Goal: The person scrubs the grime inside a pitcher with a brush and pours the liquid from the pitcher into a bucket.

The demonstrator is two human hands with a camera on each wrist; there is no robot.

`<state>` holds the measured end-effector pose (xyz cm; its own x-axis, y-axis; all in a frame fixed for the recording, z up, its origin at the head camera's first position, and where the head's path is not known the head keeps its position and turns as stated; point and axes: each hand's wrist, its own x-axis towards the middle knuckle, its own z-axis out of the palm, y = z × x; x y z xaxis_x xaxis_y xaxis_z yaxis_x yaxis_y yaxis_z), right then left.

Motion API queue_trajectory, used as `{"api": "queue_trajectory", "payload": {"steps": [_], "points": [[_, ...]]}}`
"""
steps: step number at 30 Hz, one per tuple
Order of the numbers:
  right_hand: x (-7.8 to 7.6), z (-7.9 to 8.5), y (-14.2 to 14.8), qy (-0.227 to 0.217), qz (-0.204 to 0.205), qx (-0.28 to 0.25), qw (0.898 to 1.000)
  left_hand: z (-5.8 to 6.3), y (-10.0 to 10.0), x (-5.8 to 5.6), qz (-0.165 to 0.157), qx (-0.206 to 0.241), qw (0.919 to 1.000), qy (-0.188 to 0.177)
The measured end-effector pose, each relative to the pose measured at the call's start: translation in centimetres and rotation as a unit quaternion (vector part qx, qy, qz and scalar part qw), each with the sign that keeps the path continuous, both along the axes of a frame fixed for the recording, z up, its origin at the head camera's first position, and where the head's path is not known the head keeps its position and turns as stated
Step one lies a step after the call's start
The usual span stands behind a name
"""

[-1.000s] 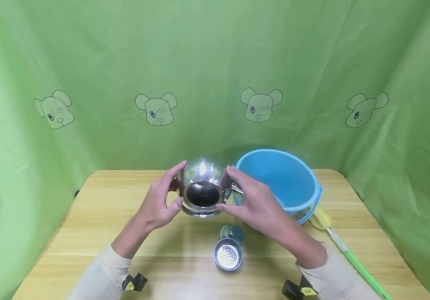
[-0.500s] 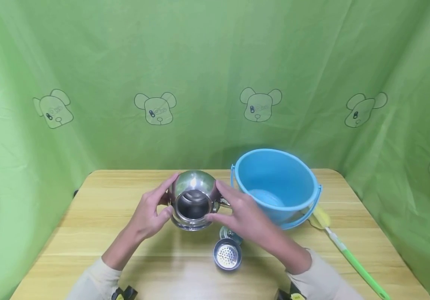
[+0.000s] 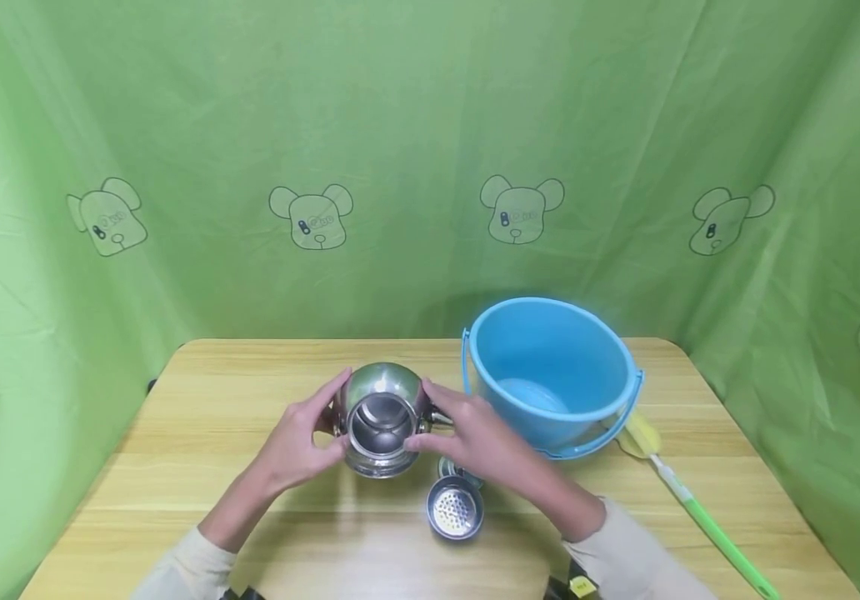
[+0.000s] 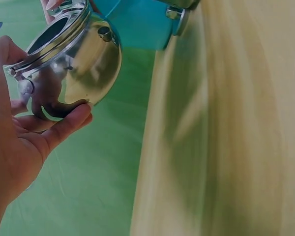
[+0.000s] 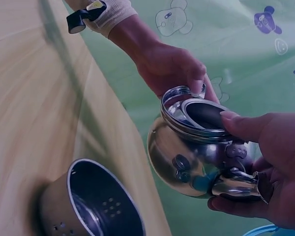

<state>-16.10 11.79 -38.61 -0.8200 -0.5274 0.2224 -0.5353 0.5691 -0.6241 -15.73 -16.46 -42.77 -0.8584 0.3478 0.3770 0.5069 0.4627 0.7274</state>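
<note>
A shiny steel teapot (image 3: 383, 379) is held above the table, its round mouth tilted toward me and uncovered. My left hand (image 3: 291, 442) grips its left side, thumb near the rim and fingers round the belly (image 4: 96, 69). On the opposite side my right hand (image 3: 478, 429) holds the pot beside its spout (image 5: 236, 186), the thumb at the rim. Below my right hand stands a steel strainer basket (image 3: 455, 510) with a perforated bottom. Just behind it lies a small round shiny piece (image 3: 448, 468), perhaps the lid, partly hidden by that hand.
A blue bucket (image 3: 557, 342) with its handle down stands at the back right. Beside it lies a brush with a yellow head (image 3: 643, 433) and green handle (image 3: 722, 529). A green curtain (image 3: 415, 125) hangs behind the wooden table (image 3: 227, 383).
Both hands have brought the teapot down and toward me, slightly to the left, away from the bucket. Its mouth now faces me more, showing the inside. Basket and bucket have stayed put.
</note>
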Motion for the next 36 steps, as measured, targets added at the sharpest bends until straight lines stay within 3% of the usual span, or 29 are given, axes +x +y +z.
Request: {"api": "queue_trajectory", "payload": {"steps": [3,10,16,25,36], "points": [[-0.4,-0.6,-0.2,-0.03,0.005,-0.006,1.0,-0.5,-0.1,0.0,0.006,0.001,0.9995,-0.032],[-1.1,-1.9,-0.5,-0.079,-0.011,0.019,0.997,-1.3,-0.2,-0.1,0.023,-0.015,0.9974,-0.067],[-1.8,-3.1,-0.6,-0.096,0.001,0.035,0.995,-1.9,-0.4,-0.3,0.032,-0.038,0.9963,-0.07],[-2.5,-4.1,-0.6,-0.12,0.012,0.044,0.992,-2.5,-0.2,-0.4,0.048,-0.043,0.99,-0.126],[-3.0,-4.8,-0.5,-0.129,0.028,0.052,0.99,-3.1,-0.2,-0.6,0.054,-0.066,0.9824,-0.166]]}}
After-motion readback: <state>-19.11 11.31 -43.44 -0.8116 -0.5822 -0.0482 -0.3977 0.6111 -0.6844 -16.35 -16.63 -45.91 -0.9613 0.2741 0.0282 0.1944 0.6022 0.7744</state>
